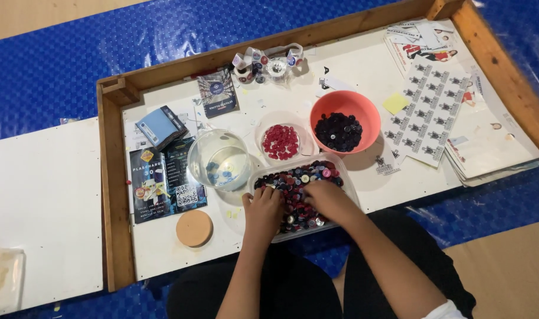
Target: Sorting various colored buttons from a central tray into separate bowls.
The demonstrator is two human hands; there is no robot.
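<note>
Head view showed our left hand (263, 210) and right hand (327, 199) both sunk in the clear tray (346, 177) of mixed buttons (302, 177), fingers curled; we couldn't tell what they gripped. Just beyond stood red buttons (280, 142), an orange bowl (367, 112) and a clear bowl (213, 150) on the surface (175, 254).

Just beyond each grip, a clear bowl (220, 159), red-button bowl (280, 142) and orange bowl (345, 121) crowd the worktop (352, 62); bare board lies behind them.
</note>
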